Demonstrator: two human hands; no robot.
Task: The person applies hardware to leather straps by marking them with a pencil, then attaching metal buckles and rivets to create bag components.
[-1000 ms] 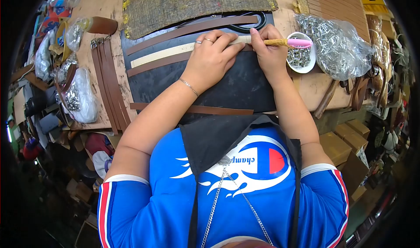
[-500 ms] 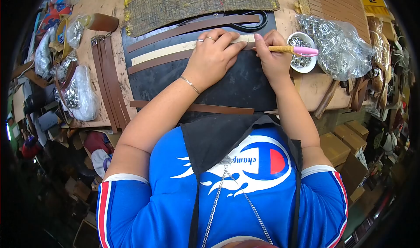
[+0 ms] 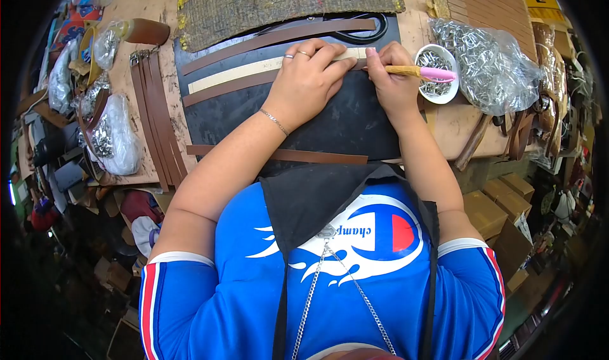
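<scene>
A pale strip (image 3: pixel 235 76) with faint markings lies along a brown leather strip (image 3: pixel 238 88) on the black work mat (image 3: pixel 254 122). My left hand (image 3: pixel 307 78) lies over both strips with its fingers extended, pressing on them near their right part. At their right end, my right hand (image 3: pixel 394 81) pinches a slim pen-like tool (image 3: pixel 404 70) with a tan shaft and pink end. Its point faces left, right at the brown strip's edge. Behind the hands lies another brown leather strip (image 3: pixel 273 39), and one more strip (image 3: pixel 330 157) runs along the mat's near edge.
A white cup (image 3: pixel 451 92) of metal buckles stands right of my right hand, beside a plastic bag (image 3: pixel 498 68) of metal pieces. Buckled leather straps (image 3: pixel 155 112) lie left of the mat. Scissor handles (image 3: pixel 382 33) show behind. A worn fibre board (image 3: pixel 292 1) lies at the back.
Both hands keep nearly the same place on the strips. The pink end of the tool has shifted slightly left, and the whole view has moved a little.
</scene>
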